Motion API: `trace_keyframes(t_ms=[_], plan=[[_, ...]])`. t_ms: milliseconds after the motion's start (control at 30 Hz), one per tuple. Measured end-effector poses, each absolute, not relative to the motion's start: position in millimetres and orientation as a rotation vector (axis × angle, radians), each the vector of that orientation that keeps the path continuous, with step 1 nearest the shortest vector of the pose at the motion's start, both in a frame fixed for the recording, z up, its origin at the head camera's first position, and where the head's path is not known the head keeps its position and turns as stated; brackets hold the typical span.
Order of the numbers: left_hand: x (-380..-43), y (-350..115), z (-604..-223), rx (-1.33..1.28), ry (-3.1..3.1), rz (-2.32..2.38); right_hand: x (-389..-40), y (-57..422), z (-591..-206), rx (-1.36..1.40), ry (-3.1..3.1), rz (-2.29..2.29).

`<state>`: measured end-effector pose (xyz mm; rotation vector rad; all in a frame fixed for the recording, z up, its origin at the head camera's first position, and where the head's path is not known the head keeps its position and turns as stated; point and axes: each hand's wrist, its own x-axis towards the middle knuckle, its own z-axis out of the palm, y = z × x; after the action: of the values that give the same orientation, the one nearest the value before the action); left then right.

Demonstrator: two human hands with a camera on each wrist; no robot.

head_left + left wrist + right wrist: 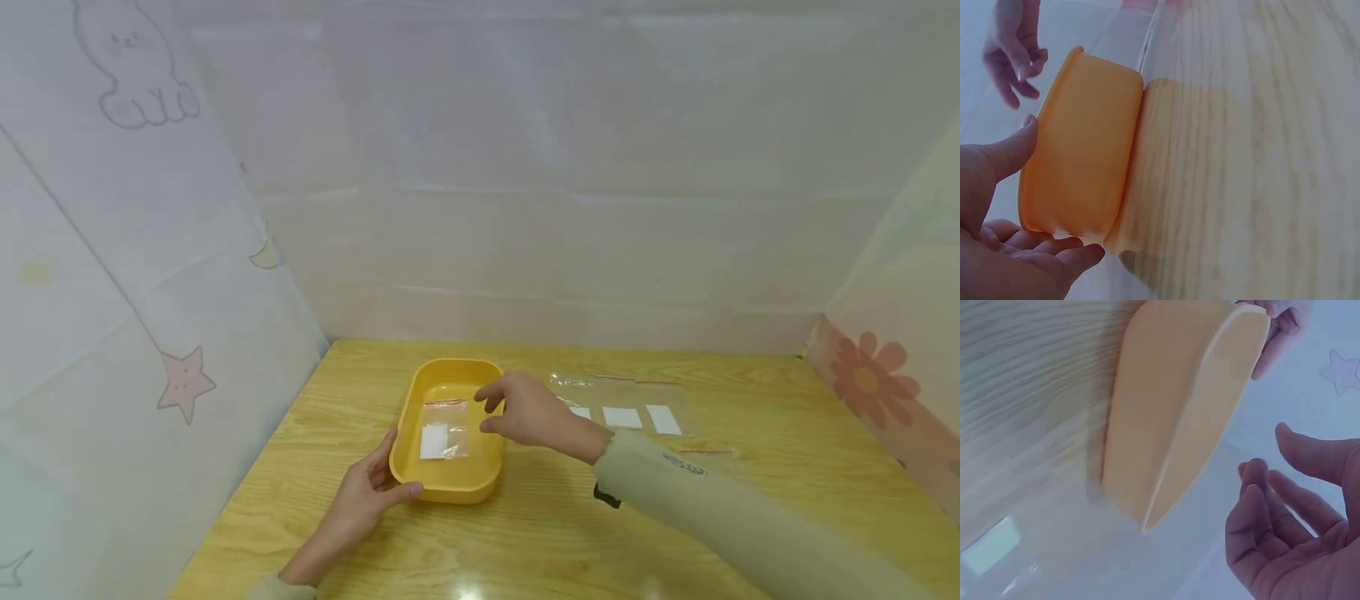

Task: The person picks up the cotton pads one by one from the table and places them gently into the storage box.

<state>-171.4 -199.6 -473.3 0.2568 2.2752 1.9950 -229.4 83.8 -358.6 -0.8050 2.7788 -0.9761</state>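
A yellow plastic tray point(480, 492) with raised sides sits on the wooden table. Inside it lies a clear zip bag point(457, 440) with a red seal line and a white rectangular piece point(433, 442). My left hand point(362, 500) holds the tray's near left corner, thumb on the near side and fingers along the left side. In the left wrist view, that thumb point(1019, 147) touches the tray wall point(1088, 137). Over the tray's right rim hovers my right hand point(528, 410), fingers loosely bent, with nothing between thumb and fingertips; the right wrist view shows them apart.
Right of the tray, several clear zip bags lie on the table, with white pieces point(622, 417) in them; my right hand and forearm partly cover them. Another bag's red seal line point(708, 452) shows beyond the right sleeve point(675, 475). Printed cloth walls point(562, 208) enclose the table.
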Motion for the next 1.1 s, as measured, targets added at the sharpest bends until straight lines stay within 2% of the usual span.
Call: trace_keyframes(t_ms=[400, 633, 833, 1100], plan=[[-170.4, -200.2, -475.7, 0.231, 2.264, 2.03, -207.5, 189.4, -372.5, -0.818, 2.846, -0.99], [-169.7, -199.7, -476.5, 0.248, 2.264, 2.024, -193.0, 241.9, -401.2, -0.864, 2.858, -0.995], [-169.4, -199.5, -476.4, 0.229, 2.268, 2.021, -182.4, 283.5, -425.2, -0.788, 2.857, -1.029], [-169.4, -199.5, -477.4, 0.228, 2.264, 2.004, -168.8, 332.0, -440.9, -0.808, 2.92, -1.077]])
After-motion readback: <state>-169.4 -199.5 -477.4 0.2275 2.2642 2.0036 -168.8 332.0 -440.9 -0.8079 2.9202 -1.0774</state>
